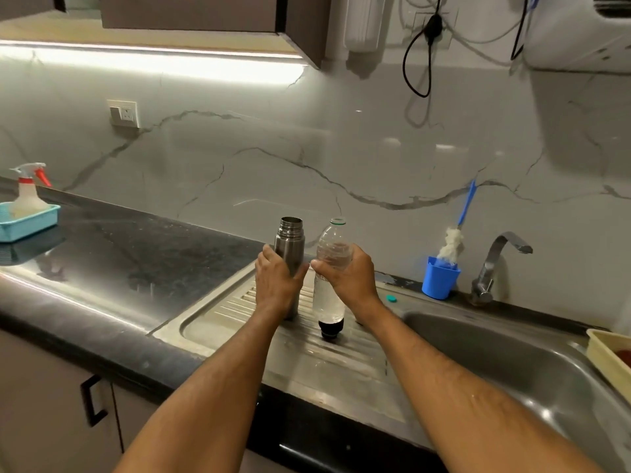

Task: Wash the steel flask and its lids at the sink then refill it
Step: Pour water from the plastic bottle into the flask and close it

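Now your left hand [278, 283] grips the open flask [289, 254]; your right hand [348, 276] wraps the bottle [329, 295], seemingly above a lid [331, 331].

We note a silver steel flask [289, 244], a clear plastic bottle [330, 278], a black lid [331, 330], a teal cap [391, 298], a blue cup [438, 278], a black speckled counter [129, 254] and a grey-veined white wall [341, 158].
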